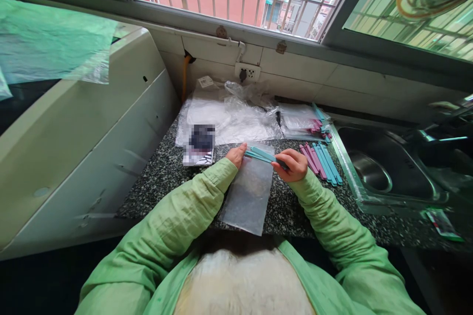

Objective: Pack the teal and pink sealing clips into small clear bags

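Both my hands meet over the dark speckled counter, with slim teal bag clips (260, 154) stretched between them. My left hand (236, 155) is closed, its thumb and fingers pinching the left end of the clips. Closed around the right end is my right hand (291, 165). Whether the clips are fastened together is too small to make out. Beneath them a clear, flat plastic bag (249, 197) lies lengthwise toward the counter's front edge. To the right of my right hand, purple clips (313, 161) and more teal clips (327, 163) lie side by side in a row.
Crumpled clear plastic packaging (236, 113) covers the back of the counter. A partly blurred printed card (199, 145) sits at left. Filled clear bags (301, 120) lie behind the clips. A steel sink (384, 167) borders the right; a large pale appliance (111, 123) borders the left.
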### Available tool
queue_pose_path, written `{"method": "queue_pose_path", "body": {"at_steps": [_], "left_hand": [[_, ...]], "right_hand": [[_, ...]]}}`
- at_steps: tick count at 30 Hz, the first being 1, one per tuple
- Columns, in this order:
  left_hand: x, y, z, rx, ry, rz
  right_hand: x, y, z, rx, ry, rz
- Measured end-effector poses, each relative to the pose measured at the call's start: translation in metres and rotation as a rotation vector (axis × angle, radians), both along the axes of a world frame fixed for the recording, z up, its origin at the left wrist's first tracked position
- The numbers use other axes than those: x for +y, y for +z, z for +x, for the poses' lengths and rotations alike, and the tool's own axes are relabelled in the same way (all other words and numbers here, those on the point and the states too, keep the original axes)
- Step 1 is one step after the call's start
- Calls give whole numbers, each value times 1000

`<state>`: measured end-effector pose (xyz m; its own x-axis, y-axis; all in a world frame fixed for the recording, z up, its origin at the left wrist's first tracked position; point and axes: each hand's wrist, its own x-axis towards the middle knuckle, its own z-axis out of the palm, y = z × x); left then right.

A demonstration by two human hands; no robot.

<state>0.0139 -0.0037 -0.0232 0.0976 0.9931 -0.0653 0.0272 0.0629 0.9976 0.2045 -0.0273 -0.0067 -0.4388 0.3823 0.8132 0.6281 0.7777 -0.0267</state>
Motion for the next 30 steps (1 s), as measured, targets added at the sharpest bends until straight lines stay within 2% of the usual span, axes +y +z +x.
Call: {"method": "queue_pose_path", "body": {"at_steps": [3,9,20,30], "left_hand": [[0,0,-1,0,-49,-12],[0,4,-1,-13,-68,-19],[-3,11,-1,-3,-48,-134],[-2,12,-2,-3,-12,-97]], "right_hand": [[0,1,1,17,3,11],[0,4,3,34,21,28],[-3,13,4,58,34,45],[-3,15,6,89,20,42]]}}
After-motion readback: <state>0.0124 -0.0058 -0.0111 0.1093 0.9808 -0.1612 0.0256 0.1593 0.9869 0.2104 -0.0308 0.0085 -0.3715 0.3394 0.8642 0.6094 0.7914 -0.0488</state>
